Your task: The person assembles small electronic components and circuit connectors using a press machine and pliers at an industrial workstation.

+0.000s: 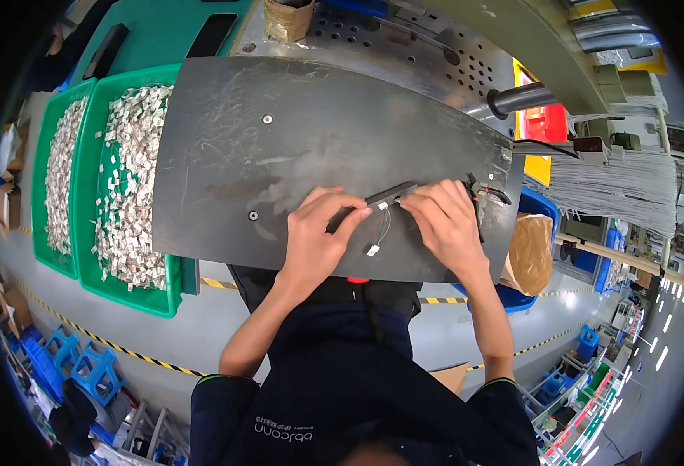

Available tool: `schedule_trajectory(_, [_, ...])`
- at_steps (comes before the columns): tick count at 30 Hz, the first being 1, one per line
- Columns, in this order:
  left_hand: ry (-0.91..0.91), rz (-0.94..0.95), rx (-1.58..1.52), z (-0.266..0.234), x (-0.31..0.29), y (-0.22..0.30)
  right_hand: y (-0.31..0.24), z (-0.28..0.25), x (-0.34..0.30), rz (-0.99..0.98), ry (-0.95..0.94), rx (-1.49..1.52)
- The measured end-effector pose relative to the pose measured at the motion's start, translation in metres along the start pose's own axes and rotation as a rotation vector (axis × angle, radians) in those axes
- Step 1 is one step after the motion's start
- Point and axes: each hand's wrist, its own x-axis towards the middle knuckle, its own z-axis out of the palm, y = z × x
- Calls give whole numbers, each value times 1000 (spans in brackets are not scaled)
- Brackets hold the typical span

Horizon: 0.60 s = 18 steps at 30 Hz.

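Note:
My left hand [316, 237] is closed, thumb and forefinger pinched beside a small white wire connector [383, 206]. Thin dark and light wires [387, 225] run from it to a second white connector [373, 250], which lies on the dark grey board [217, 163]. A narrow black bar [389, 193] rests on the board behind the fingertips, partly covered by my left hand. My right hand [447, 225] is also closed, its fingertips together just right of the first connector; what they pinch is too small to make out.
Black-handled pliers [488, 192] lie right of my right hand. Two green bins [172, 283] full of small white connectors stand at the left. A blue bin [540, 203] with a brown paper bag [530, 250] is at the right. A perforated metal plate [404, 46] lies beyond the board.

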Motion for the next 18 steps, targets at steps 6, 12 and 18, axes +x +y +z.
schedule_trajectory(6, [-8,-10,14,-3,1,0,4,2,2,-24,-15,-1])
schedule_trajectory(12, [-9,-37,-9,-2,1,3,1,10,-2,14,-46,-36])
schedule_trajectory(18, [15,169,48,-2,0,-10,-6,12,-9,251,29,324])
